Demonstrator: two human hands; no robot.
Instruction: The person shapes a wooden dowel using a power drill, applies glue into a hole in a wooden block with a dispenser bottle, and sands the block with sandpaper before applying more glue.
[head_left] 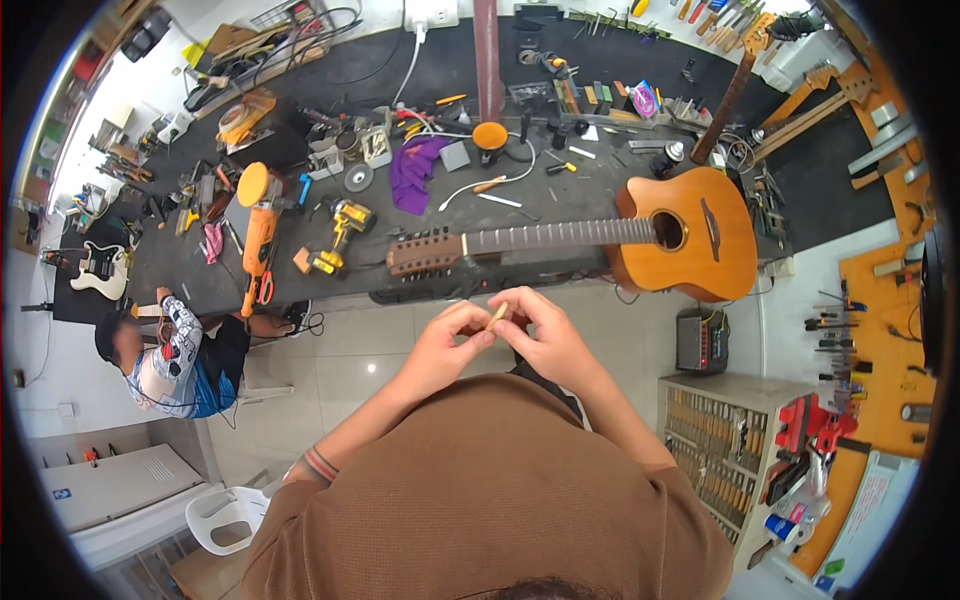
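Observation:
In front of my body, below the bench edge, my left hand (458,338) and my right hand (530,332) meet with fingers curled around a small, pale tan strip (500,316), pinched between them. Just beyond my hands, a twelve-string acoustic guitar (722,240) lies on the dark workbench (570,185), its headstock (412,256) pointing left. A yellow cordless drill (348,225) lies left of the headstock, and an orange power tool (258,235) farther left.
At the left, a seated person (180,360) works near a white electric guitar (98,272). A white chair (200,510) is at lower left. A cabinet of small drawers (720,400), an amplifier (700,340), a red vise (800,425) and an orange tool board (890,310) are at right.

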